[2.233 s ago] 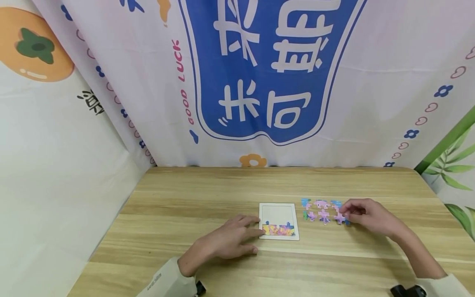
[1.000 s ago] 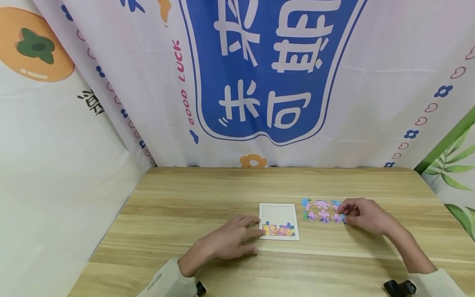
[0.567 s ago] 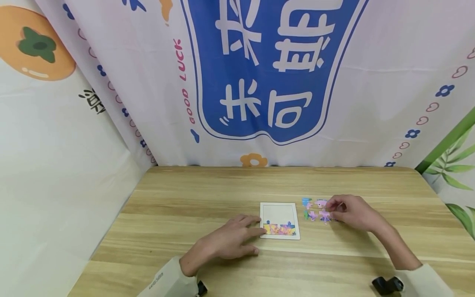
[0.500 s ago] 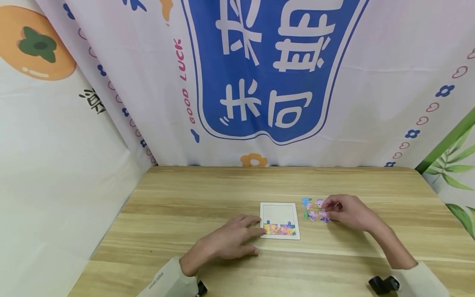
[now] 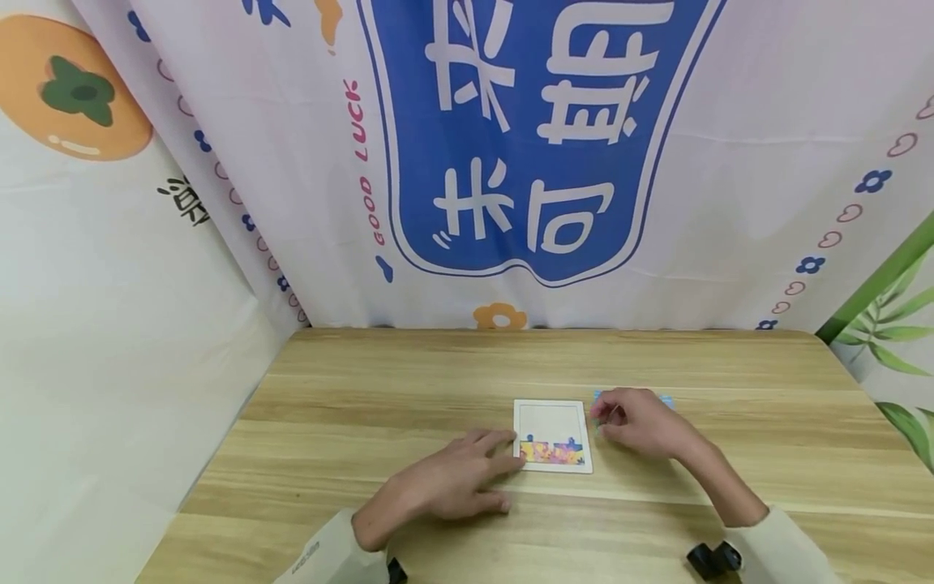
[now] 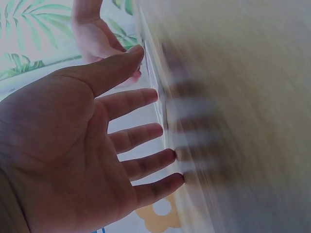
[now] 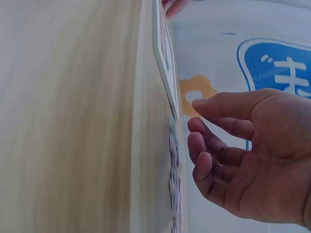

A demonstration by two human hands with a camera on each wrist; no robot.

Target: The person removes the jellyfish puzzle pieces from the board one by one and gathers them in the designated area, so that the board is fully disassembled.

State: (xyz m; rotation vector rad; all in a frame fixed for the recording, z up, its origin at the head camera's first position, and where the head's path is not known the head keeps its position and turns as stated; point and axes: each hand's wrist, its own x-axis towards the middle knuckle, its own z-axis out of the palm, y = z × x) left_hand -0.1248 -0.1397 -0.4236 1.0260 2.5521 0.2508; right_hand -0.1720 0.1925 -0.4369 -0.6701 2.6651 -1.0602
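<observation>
A white puzzle tray (image 5: 550, 418) lies flat on the table, with joined pink, yellow and blue pieces (image 5: 554, 453) along its near side. My left hand (image 5: 456, 478) rests at the tray's left edge, its fingers extended and fingertips touching the edge. To the right of the tray, my right hand (image 5: 642, 422) hovers over the loose jigsaw pieces (image 5: 667, 401) and covers most of them. In the right wrist view its fingers are loosely bent, the thumb stands apart from them, and nothing shows between them. The loose jigsaw pieces (image 7: 175, 170) lie below that hand.
The wooden table (image 5: 394, 373) reaches back to a printed cloth (image 5: 511, 162) with a blue sign pattern. Another pale cloth hangs at the left, and a leaf-printed one at the right. Dark camera mounts (image 5: 713, 560) sit at the wrists.
My right hand has moved left across the loose pieces, from their right side toward the tray. The left hand stays at the tray's edge, and the pieces in the tray look the same.
</observation>
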